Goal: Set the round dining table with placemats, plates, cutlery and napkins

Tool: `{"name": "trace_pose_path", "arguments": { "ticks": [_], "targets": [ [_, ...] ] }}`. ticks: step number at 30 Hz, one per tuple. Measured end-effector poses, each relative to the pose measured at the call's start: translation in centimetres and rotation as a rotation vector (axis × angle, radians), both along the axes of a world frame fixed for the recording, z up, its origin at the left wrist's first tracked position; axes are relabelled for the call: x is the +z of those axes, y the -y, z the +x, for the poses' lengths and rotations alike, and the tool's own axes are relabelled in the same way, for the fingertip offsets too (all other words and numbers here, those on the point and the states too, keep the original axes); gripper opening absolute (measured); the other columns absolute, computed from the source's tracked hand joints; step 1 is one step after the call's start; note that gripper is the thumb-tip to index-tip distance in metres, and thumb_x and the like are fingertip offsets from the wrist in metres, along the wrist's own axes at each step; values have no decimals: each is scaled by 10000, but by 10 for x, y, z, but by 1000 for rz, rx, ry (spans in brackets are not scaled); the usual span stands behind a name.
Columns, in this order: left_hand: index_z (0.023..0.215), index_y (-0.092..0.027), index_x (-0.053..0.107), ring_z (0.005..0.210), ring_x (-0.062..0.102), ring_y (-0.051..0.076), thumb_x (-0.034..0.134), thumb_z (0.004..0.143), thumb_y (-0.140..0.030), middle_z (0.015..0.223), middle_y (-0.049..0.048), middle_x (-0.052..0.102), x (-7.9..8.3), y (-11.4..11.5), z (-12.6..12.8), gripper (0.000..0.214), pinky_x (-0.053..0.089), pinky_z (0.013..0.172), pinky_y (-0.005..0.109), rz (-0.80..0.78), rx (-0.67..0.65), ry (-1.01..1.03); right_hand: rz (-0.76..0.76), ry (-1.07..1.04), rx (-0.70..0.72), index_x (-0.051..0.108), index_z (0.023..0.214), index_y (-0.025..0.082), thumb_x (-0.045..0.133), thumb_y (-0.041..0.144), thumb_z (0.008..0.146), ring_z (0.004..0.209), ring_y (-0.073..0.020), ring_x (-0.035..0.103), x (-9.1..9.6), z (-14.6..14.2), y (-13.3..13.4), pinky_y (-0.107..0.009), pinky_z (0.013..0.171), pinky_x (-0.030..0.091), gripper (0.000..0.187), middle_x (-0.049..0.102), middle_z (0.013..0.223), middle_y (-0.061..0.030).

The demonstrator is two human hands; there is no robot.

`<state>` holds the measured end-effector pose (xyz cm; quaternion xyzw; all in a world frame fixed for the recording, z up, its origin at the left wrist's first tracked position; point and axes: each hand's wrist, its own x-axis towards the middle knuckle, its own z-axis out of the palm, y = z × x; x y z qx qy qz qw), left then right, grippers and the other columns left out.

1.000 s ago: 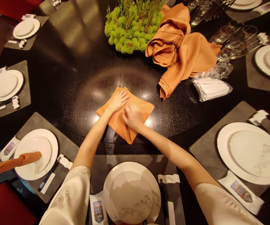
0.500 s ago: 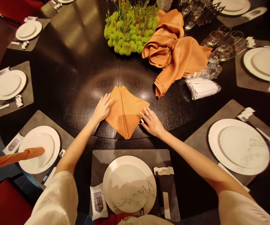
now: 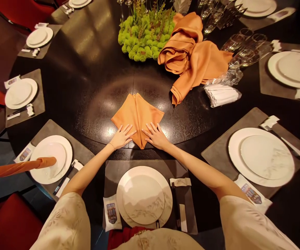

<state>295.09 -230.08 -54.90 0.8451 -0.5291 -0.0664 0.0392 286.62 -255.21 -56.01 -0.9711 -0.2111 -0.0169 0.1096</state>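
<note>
An orange cloth napkin [image 3: 137, 114], folded with a seam down its middle, lies on the dark round table, one point toward me. My left hand [image 3: 122, 137] rests flat on its lower left edge, fingers spread. On the lower right edge lies my right hand [image 3: 156, 136], also flat with fingers apart. Neither hand grips the cloth. Just in front of me, below the napkin, a small plate [image 3: 143, 199] sits on a larger white plate [image 3: 124, 208] on a grey placemat [image 3: 110, 170].
Bunched orange napkins [image 3: 199, 62] lie beyond, beside a green plant centrepiece [image 3: 144, 38], glasses [image 3: 246, 48] and a bag of white packets [image 3: 221, 95]. A rolled orange napkin [image 3: 19, 168] reaches over the left plate [image 3: 68, 152]. A right-hand place setting has another plate [image 3: 233, 156].
Both hands have moved from the napkin's side corners inward and toward me, onto its lower edges. The side corners are now uncovered, and the cloth lies flatter.
</note>
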Motion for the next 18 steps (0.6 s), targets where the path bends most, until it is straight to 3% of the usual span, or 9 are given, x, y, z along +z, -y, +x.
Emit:
{"name": "trace_pose_path", "arguments": {
  "ticks": [4,8,12,15,18],
  "targets": [
    [1374,-245,309,1343,214,246,387,888,-266,1443,103,290,10,-25,28,493,205,1078,482,-6,-91,0,1,21,148,414,1328,202,425,268,871,1316,-278,251,12,23,40,-549,1050,160,462,379,1382,-114],
    [1349,-224,354,1318,283,198,302,899,-145,1403,101,367,5,-46,63,460,279,1067,427,-27,-114,22,-4,55,292,438,1305,180,386,130,855,1288,-228,314,14,53,84,-469,1031,259,455,413,1358,-113],
    [1273,-226,462,1247,405,194,316,900,-147,1318,100,480,-5,-36,67,408,314,1046,411,-42,-151,-26,5,60,402,530,1207,173,352,160,887,1149,-202,465,9,71,84,-394,944,349,366,526,1247,-117],
    [1214,-219,526,1183,479,210,383,893,-240,1245,88,550,-3,-19,58,353,365,1002,381,-96,-53,-112,66,-1,417,608,1078,161,413,279,878,960,-194,554,12,79,70,-340,839,393,304,617,1091,-121],
    [1148,-204,572,1013,588,180,382,889,-297,1087,57,643,4,-7,59,334,435,897,304,-195,202,-242,200,-124,232,641,994,166,435,326,857,809,-167,572,17,92,63,-278,753,397,295,660,913,-76]
  ]
}}
